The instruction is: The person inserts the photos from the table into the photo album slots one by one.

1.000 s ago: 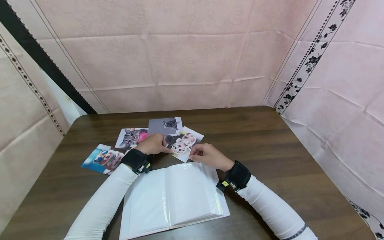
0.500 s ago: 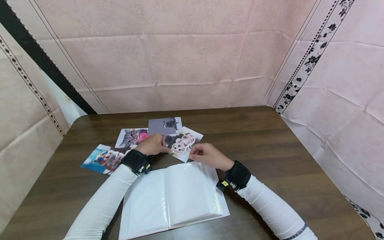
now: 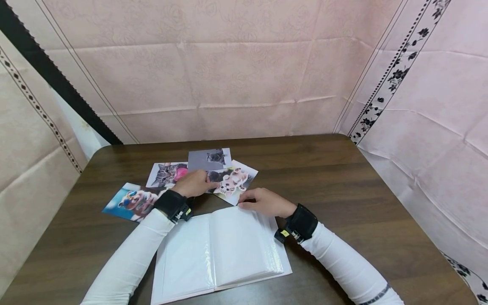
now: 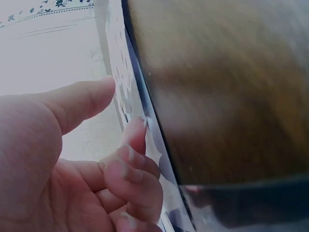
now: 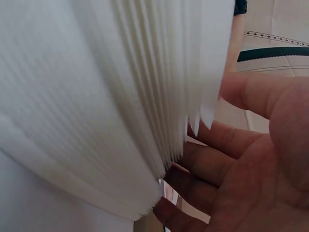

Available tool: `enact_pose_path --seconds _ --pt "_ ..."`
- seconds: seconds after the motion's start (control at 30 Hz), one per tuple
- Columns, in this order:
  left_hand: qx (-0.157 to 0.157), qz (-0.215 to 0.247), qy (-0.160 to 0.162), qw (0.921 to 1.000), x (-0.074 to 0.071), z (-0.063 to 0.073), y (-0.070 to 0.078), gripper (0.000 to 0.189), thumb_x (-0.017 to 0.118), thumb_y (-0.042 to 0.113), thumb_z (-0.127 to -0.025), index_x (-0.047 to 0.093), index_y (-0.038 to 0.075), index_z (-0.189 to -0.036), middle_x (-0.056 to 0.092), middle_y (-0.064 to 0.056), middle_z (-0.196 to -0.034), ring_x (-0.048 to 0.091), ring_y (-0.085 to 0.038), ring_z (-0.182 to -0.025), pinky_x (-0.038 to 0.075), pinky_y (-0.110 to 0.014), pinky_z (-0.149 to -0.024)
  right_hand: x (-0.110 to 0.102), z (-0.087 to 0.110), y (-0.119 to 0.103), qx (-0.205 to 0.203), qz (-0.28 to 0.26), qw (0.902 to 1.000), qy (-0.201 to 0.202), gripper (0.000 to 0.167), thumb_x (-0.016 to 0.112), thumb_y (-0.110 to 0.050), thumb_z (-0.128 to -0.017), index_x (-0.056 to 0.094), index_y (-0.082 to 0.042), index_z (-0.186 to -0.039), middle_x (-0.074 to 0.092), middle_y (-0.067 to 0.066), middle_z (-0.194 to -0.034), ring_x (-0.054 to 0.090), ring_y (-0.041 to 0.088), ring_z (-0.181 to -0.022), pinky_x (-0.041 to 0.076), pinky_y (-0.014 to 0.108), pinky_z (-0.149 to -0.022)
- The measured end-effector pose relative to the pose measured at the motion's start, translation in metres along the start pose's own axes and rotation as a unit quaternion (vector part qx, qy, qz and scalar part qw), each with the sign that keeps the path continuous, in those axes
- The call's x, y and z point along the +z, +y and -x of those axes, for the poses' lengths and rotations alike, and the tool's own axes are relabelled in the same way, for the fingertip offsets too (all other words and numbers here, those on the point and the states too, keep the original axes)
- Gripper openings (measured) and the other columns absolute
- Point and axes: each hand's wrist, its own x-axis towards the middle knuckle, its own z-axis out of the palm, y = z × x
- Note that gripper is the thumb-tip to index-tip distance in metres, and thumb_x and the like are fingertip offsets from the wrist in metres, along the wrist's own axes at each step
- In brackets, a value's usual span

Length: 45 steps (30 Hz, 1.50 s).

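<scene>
My left hand (image 3: 192, 183) rests over a photo print of a kitten (image 3: 237, 179), its fingertips on the picture side. In the left wrist view the thumb is apart from the loosely bent fingers, and the print shows edge-on. My right hand (image 3: 268, 202) is at the far edge of an open photo album (image 3: 244, 245) with clear-pocket pages. In the right wrist view its thumb touches the outermost page (image 5: 212, 63), while the relaxed fingers (image 5: 207, 162) lie against the page edges. The print's lower corner is close to the right fingertips.
Further prints lie on the brown wooden table (image 3: 343, 203): a grey cat photo (image 3: 200, 160), a cat photo with pink (image 3: 164, 173) and a blue cat photo (image 3: 129, 201). Pink-white patterned cloth (image 3: 244, 76) hangs behind the table.
The right thumb and fingers have spread from a closed pinch and moved slightly toward the album's edge. The left index finger has shifted over the kitten print. Album and prints stay put.
</scene>
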Motion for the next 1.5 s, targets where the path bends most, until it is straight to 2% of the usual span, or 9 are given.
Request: enact_pose_path --seconds 0.27,0.4,0.6,0.77,0.93,1.03,1.2,1.37,1.5 --pt "0.005 0.013 -0.006 0.9999 0.0 -0.001 0.001 0.043 0.069 0.044 -0.095 0.066 0.011 -0.068 0.046 0.001 -0.057 0.051 -0.018 -0.052 0.032 -0.027 -0.047 0.0 0.0 -0.002 0.0 -0.005 1.0 -0.004 0.019 0.059 -0.022 -0.104 0.073 -0.013 -0.114 0.071 -0.002 -0.107 0.058 0.01 -0.091 0.047 0.024 -0.084" --pt "0.025 0.057 -0.009 0.998 0.0 -0.004 0.001 0.032 0.072 0.04 -0.094 0.063 0.011 -0.083 0.05 -0.002 -0.066 0.053 -0.021 -0.06 0.036 -0.027 -0.051 0.0 0.0 -0.002 -0.001 -0.004 1.0 -0.005 0.019 0.058 -0.02 -0.104 0.072 -0.013 -0.114 0.071 -0.001 -0.106 0.058 0.01 -0.092 0.047 0.024 -0.084" --pt "0.041 0.145 -0.022 0.9883 0.002 -0.006 0.001 0.031 0.077 0.03 -0.092 0.056 0.009 -0.099 0.06 -0.006 -0.074 0.061 -0.02 -0.064 0.043 -0.029 -0.056 -0.001 0.002 -0.005 -0.004 0.003 1.0 -0.001 0.019 0.059 -0.021 -0.104 0.073 -0.012 -0.113 0.072 0.0 -0.106 0.058 0.01 -0.091 0.048 0.025 -0.083" --pt "0.038 0.183 -0.026 0.9821 0.002 -0.005 0.003 0.029 0.075 0.024 -0.093 0.058 0.008 -0.109 0.068 -0.009 -0.084 0.07 -0.019 -0.069 0.048 -0.03 -0.064 -0.004 0.003 -0.009 0.003 0.007 0.9997 0.022 0.022 0.06 -0.023 -0.103 0.074 -0.01 -0.114 0.074 0.002 -0.109 0.06 0.011 -0.092 0.049 0.025 -0.083" --pt "0.064 0.191 -0.026 0.9791 0.002 0.0 0.003 0.026 0.073 0.022 -0.095 0.062 0.008 -0.114 0.07 -0.008 -0.085 0.07 -0.019 -0.07 0.047 -0.028 -0.064 -0.004 0.002 -0.009 0.003 -0.016 0.9981 0.059 0.022 0.061 -0.021 -0.102 0.073 -0.008 -0.114 0.075 0.005 -0.108 0.063 0.012 -0.092 0.051 0.026 -0.081" --pt "0.091 0.19 -0.013 0.9775 0.002 0.004 0.003 0.021 0.071 0.021 -0.096 0.064 0.007 -0.111 0.069 -0.007 -0.081 0.068 -0.019 -0.069 0.044 -0.028 -0.058 -0.004 0.002 -0.008 -0.001 -0.05 0.9953 0.083 0.02 0.062 -0.017 -0.102 0.072 -0.004 -0.112 0.075 0.008 -0.106 0.065 0.014 -0.09 0.053 0.026 -0.08" --pt "0.129 0.193 0.038 0.9719 0.001 0.005 0.0 0.015 0.066 0.021 -0.1 0.064 0.007 -0.101 0.066 -0.009 -0.082 0.066 -0.019 -0.07 0.041 -0.028 -0.055 -0.005 0.002 -0.008 -0.007 -0.072 0.9918 0.105 0.017 0.062 -0.015 -0.101 0.072 -0.003 -0.108 0.074 0.01 -0.102 0.064 0.012 -0.086 0.053 0.025 -0.077" --pt "0.12 0.203 0.087 0.9678 -0.002 0.008 -0.006 0.022 0.058 0.022 -0.104 0.06 0.004 -0.118 0.061 -0.012 -0.094 0.063 -0.021 -0.075 0.046 -0.028 -0.06 -0.005 0.002 -0.008 -0.006 -0.076 0.9921 0.1 0.017 0.063 -0.014 -0.101 0.072 -0.001 -0.108 0.074 0.011 -0.1 0.063 0.013 -0.084 0.052 0.025 -0.076" --pt "0.109 0.218 0.107 0.9639 -0.006 0.013 -0.008 0.027 0.049 0.024 -0.108 0.053 0.005 -0.127 0.053 -0.012 -0.094 0.054 -0.024 -0.073 0.047 -0.03 -0.062 -0.004 0.002 -0.007 0.003 -0.079 0.9916 0.102 0.018 0.063 -0.014 -0.1 0.072 0.0 -0.108 0.074 0.013 -0.101 0.063 0.013 -0.083 0.052 0.025 -0.076"
